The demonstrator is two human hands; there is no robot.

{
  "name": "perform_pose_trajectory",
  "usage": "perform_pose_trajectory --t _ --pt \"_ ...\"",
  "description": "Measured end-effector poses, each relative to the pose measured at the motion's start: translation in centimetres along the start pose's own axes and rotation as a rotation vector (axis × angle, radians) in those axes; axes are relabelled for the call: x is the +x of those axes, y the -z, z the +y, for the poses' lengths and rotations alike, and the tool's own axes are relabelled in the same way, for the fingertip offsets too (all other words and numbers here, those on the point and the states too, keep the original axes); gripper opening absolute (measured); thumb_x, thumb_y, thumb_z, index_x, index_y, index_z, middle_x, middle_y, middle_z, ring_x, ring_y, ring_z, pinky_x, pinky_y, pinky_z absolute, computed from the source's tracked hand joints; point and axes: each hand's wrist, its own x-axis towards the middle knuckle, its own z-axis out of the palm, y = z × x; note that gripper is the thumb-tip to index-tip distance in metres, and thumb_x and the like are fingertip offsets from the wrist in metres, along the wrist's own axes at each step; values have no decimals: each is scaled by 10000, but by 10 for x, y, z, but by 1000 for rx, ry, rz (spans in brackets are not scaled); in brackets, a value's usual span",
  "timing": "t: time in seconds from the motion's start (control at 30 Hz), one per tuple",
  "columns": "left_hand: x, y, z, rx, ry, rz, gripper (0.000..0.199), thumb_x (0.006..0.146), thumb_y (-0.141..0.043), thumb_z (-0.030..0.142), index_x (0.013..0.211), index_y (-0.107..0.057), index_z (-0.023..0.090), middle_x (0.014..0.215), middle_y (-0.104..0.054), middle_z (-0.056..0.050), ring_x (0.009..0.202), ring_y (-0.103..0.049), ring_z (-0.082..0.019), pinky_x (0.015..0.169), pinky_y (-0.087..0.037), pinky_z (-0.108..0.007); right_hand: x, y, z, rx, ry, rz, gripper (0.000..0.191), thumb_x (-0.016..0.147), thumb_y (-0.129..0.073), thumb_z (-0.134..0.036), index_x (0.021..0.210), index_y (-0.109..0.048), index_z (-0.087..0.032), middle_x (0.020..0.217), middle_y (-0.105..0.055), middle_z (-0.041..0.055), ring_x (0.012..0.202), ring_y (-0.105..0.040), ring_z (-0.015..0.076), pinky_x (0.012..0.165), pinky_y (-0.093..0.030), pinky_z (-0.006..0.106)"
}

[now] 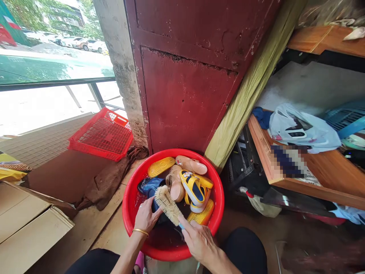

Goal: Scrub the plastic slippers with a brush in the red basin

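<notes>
My right hand [198, 238] is closed round the handle of a scrub brush [168, 205]. Its pale bristles face up and left, over the basin, and a bit of blue handle shows by my fingers. My left hand [146, 215], a gold bangle at its wrist, grips a dark blue slipper [155, 203] just left of the bristles; the fingertips are partly hidden. Around them in the red basin [219, 190] lie a yellow sandal with dark blue panels [194, 188], a yellow slipper sole [161, 166], beige shoes [191, 164] and another yellow sole [203, 213], in dark water.
A red plastic crate [102, 133] sits to the left on brown cloth, with a cardboard box [31, 224] nearer me. Behind the basin is a dark red metal door [188, 99]. On the right, a wooden shelf [299, 190] bears a white plastic bag [302, 129].
</notes>
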Motion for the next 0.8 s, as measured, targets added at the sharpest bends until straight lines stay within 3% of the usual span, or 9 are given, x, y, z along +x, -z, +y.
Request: perform_pose_trajectory --t 0.1,0.2,0.27,0.37,0.47,0.53,0.6,0.7,0.8 --pt "2 -9 7 23 -89 6 436 830 -584 514 1107 -668 188 1175 -729 -174 1147 -654 -358 1019 -487 -488 33 18 -21 -105 -46 42 522 1018 -393 -210 1521 -448 -335 1019 -701 87 838 -705 239 767 -545 333" --pt "1 -12 9 64 -45 33 487 833 -576 551 1129 -655 172 1158 -725 -183 1103 -663 -366 995 -495 -497 66 33 -34 -152 -43 63 508 999 -399 -151 1471 -507 -306 1016 -689 102 848 -698 237 768 -537 338" --pt "-1 -11 8 54 -31 43 542 833 -571 561 1189 -638 158 1211 -711 -191 1140 -653 -366 1019 -484 -500 71 35 -31 -150 -21 53 503 1000 -405 -154 1468 -515 -302 1013 -691 104 855 -696 237 774 -541 339" --pt "-3 -8 2 12 15 14 604 830 -560 569 1256 -622 145 1245 -702 -193 1178 -642 -366 1030 -479 -499 41 19 -10 -128 27 -4 499 1007 -431 -193 1479 -515 -329 955 -701 81 833 -698 232 765 -551 319" --pt "-4 -5 -2 -30 79 -38 685 815 -557 557 1330 -593 107 1285 -683 -211 1221 -620 -376 1035 -476 -506 -14 -8 22 -144 62 24 497 992 -468 -213 1467 -538 -340 1076 -714 103 911 -706 253 846 -553 343" --pt "-3 -4 -2 -51 101 -62 704 804 -556 521 1356 -582 86 1315 -667 -221 1254 -601 -376 1059 -461 -506 -45 -21 40 -150 61 -15 523 965 -512 -211 1465 -542 -363 1055 -727 95 840 -715 251 810 -570 341" --pt "-1 -4 -2 -60 119 -72 693 792 -552 477 1359 -586 80 1309 -669 -222 1239 -610 -373 1059 -460 -505 -56 -29 46 -160 22 -2 519 963 -522 -210 1457 -552 -365 1066 -731 98 843 -724 259 817 -581 354" --pt "1 -4 -1 -78 118 -59 659 773 -558 443 1338 -609 109 1287 -688 -202 1199 -637 -360 1038 -480 -490 -31 -29 30 -167 -4 41 507 987 -488 -204 1473 -534 -339 1067 -729 110 868 -726 269 817 -587 374" --pt "0 -5 -5 -85 114 -36 617 753 -571 425 1290 -638 130 1288 -699 -186 1225 -633 -353 1051 -480 -475 29 -16 -6 -146 -4 64 510 1005 -449 -175 1492 -502 -318 1055 -724 106 841 -717 246 777 -578 352"
